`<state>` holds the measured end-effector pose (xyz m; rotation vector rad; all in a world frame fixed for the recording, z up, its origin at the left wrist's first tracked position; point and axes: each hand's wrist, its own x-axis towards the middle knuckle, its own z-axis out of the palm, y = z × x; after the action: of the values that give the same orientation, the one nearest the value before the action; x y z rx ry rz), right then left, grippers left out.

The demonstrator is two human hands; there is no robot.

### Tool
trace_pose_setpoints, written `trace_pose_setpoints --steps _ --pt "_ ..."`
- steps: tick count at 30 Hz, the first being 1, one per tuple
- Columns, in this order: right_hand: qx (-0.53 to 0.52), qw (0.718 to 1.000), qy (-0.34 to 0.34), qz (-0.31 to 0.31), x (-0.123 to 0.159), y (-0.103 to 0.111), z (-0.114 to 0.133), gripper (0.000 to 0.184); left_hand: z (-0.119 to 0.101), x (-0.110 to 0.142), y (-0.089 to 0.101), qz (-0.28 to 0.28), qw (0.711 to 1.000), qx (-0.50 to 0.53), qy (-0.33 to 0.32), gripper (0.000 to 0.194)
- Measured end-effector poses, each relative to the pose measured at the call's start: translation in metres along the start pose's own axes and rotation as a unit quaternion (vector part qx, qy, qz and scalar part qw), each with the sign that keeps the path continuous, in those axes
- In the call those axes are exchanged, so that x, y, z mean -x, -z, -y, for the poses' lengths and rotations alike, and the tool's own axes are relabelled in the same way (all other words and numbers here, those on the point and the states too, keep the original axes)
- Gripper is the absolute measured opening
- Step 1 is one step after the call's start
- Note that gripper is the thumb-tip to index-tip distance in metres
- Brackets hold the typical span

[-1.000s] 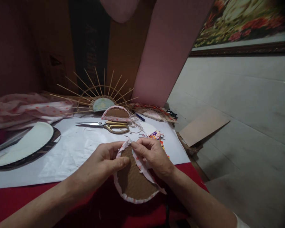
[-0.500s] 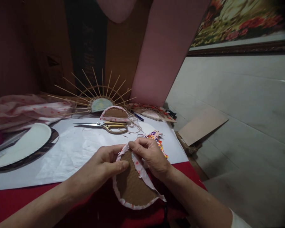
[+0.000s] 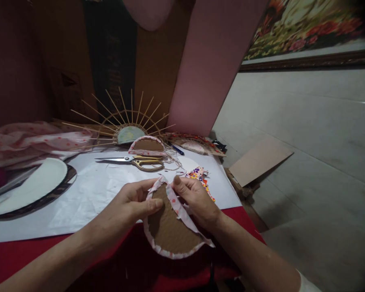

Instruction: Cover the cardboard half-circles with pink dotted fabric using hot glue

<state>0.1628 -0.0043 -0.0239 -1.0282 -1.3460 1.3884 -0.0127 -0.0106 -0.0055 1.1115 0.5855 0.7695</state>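
Note:
Between my hands is a half-round piece of brown cardboard (image 3: 167,229), its edge wrapped in white-pink fabric with red spots. My left hand (image 3: 141,200) grips its left side, thumb flat on the cardboard face and fingers behind. At the upper corner, my right hand (image 3: 196,198) pinches the straight edge, where the fabric strip (image 3: 179,209) is folded over; its fingertips are partly hidden behind. A loose fabric tail sticks out at the lower right corner. Just beyond lie gold-handled scissors (image 3: 134,161) and a second fabric-edged half-round cardboard piece (image 3: 148,144).
A fan of thin sticks (image 3: 130,117) stands at the back, with another woven fan (image 3: 194,146) to its right. Spotted fabric (image 3: 39,140) is heaped at the left, behind a cream half-round piece (image 3: 39,182). Patterned scraps (image 3: 197,174) and a blue pen (image 3: 178,149) lie on the white sheet (image 3: 88,202).
The cardboard piece has risen slightly in my hands. My right thumb has lifted from the top corner and shifted a little to the right, showing more of the folded fabric.

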Motion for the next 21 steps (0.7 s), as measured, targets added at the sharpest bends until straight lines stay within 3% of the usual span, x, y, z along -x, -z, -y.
trace_pose_setpoints --steps 3,7,12,18,21 --pt "-0.02 0.999 -0.036 0.011 0.003 0.004 0.0 0.045 -0.003 -0.002 0.005 -0.043 0.999 -0.017 -0.021 0.035" --pt "-0.032 0.999 -0.029 0.029 0.006 0.005 0.003 0.031 -0.007 -0.006 0.011 -0.058 0.997 -0.037 -0.029 0.038" --pt "-0.091 0.995 -0.041 -0.014 0.005 0.001 0.004 0.029 -0.007 -0.005 0.006 -0.092 0.995 -0.04 -0.013 0.043" --pt "-0.113 0.992 -0.013 -0.053 0.001 -0.001 0.001 0.03 0.002 -0.004 -0.002 -0.04 0.998 0.028 0.048 0.033" --pt "-0.098 0.994 -0.006 -0.057 0.002 0.0 0.002 0.033 0.003 -0.004 -0.001 -0.053 0.997 0.037 0.049 0.029"
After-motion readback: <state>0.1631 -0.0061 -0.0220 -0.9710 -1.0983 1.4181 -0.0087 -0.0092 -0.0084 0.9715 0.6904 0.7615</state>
